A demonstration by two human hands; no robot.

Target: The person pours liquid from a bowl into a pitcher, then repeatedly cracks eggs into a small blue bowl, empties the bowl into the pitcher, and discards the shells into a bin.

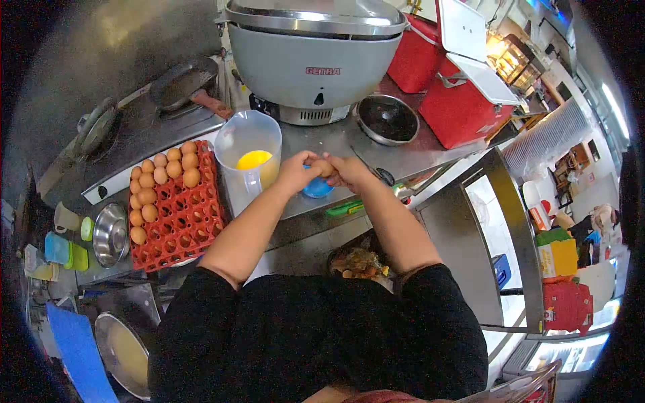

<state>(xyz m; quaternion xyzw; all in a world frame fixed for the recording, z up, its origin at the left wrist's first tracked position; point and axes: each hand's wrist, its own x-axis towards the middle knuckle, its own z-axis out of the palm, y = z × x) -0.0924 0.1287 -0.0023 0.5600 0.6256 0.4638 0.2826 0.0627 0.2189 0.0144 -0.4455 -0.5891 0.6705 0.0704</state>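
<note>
Between the fingers of my left hand (pixel 297 172) and my right hand (pixel 349 173) is a brown egg (pixel 323 167), with both hands closed around it. Directly beneath is a small blue bowl (pixel 317 189), partly covered by the hands. Left of my left hand stands a clear plastic pitcher (pixel 243 134) with yellow egg (pixel 254 160) in the bottom. A red egg tray (pixel 187 225) lies further left, holding several brown eggs (pixel 149 195) along its far and left sides; its other hollows are bare.
Behind the hands sits a large grey rice cooker (pixel 316 70), with a dark-bottomed metal bowl (pixel 387 119) to its right. Red cooler boxes (pixel 457 107) stand at the counter's right end. A frying pan (pixel 180 86) and a steel bowl (pixel 111 235) are on the left. Below the counter edge lies a food-waste pile (pixel 363 265).
</note>
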